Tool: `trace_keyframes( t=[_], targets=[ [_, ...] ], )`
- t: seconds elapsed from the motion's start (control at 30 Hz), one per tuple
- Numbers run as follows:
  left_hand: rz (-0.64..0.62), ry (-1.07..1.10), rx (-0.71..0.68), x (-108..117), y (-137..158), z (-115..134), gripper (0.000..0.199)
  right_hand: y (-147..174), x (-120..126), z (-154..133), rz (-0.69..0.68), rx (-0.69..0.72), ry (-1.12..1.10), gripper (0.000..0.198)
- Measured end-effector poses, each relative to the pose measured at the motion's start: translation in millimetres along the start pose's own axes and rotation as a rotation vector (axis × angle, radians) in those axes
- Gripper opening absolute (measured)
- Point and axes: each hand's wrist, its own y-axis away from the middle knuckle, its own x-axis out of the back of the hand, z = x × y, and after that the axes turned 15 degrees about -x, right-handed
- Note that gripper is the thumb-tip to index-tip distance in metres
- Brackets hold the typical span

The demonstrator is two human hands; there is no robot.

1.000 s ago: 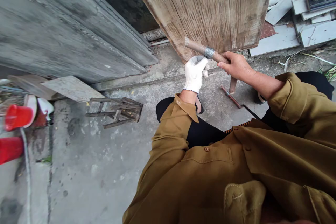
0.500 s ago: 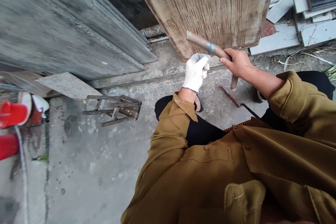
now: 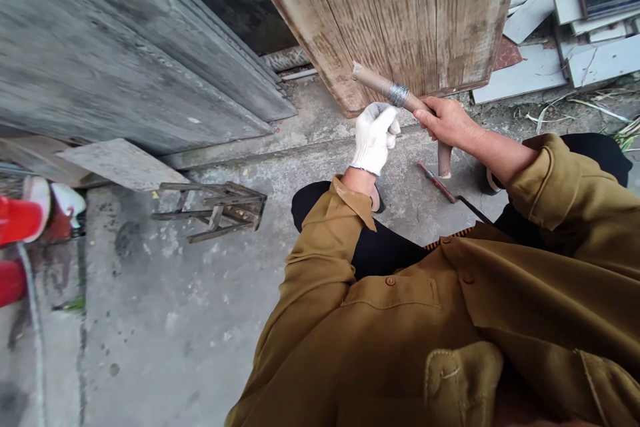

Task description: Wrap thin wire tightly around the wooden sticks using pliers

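Observation:
My bare right hand (image 3: pixel 453 121) is wrapped round a brown wooden stick (image 3: pixel 369 77), held tilted in front of the wooden panel. A shorter wooden piece (image 3: pixel 444 161) points down below that hand; the joint is hidden by my fingers. Silvery wire (image 3: pixel 399 95) is wound tightly round the stick, to the left of my right hand. My left hand (image 3: pixel 375 137), in a white knitted glove, is closed just below the winding, fingers curled in a pinch. Whatever lies between them is too small to see. On the ground beneath lies a thin reddish-handled tool (image 3: pixel 437 183).
A weathered plank panel (image 3: pixel 400 13) leans ahead, with grey boards (image 3: pixel 150 47) to its left. A small wooden stool (image 3: pixel 215 207) lies on the concrete. Stacked tiles (image 3: pixel 595 20) are at the far right, red items (image 3: pixel 23 220) at the left edge.
The view has shifted slightly. The lower end of the short wooden piece sits a little lower, and the stick has turned slightly. Both hands keep nearly the same grip.

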Motion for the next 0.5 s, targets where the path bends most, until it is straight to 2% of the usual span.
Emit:
trace_keyframes(
  t=[0.2,0.37,0.5],
  targets=[
    [0.049,-0.007,-0.015,-2,-4,-4,0.026,11,-4,-9,-0.399,-0.155,-0.416,0.060],
    [0.008,-0.038,-0.110,1,-2,-4,0.025,10,2,-10,-0.561,-0.311,-0.630,0.057],
    [0.004,-0.126,-0.286,11,-16,-18,0.025,3,5,-4,-0.783,-0.402,-0.748,0.053]
  ],
)
